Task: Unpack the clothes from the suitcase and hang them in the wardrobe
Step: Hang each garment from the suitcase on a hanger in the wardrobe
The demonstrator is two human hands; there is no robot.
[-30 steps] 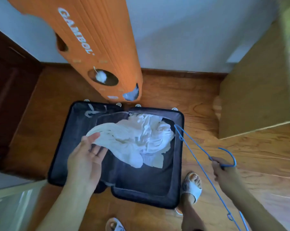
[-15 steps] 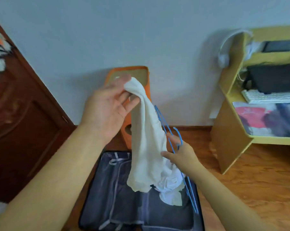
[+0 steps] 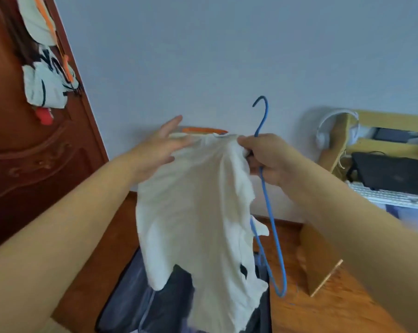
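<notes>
A white garment (image 3: 198,212) hangs in mid-air at the centre of the head view, above the open dark suitcase (image 3: 131,299) on the floor. My right hand (image 3: 265,159) grips a blue wire hanger (image 3: 273,227) together with the garment's top right edge; the hook points up and the hanger's body hangs down beside the cloth. My left hand (image 3: 159,150) lies against the garment's top left edge with its fingers straight and spread. The dark red wooden wardrobe door (image 3: 35,169) stands at the left.
White and patterned clothes (image 3: 47,87) hang on the wardrobe door. An orange case top (image 3: 203,130) peeks over the garment. A yellow desk (image 3: 328,260) at the right holds white headphones (image 3: 335,131), a keyboard (image 3: 385,197) and a black bag (image 3: 395,174). The floor is wood.
The garment has been lifted out of the suitcase and spread wider. My right hand raised the hanger and now also holds the cloth's top edge; my left hand loosened its grip.
</notes>
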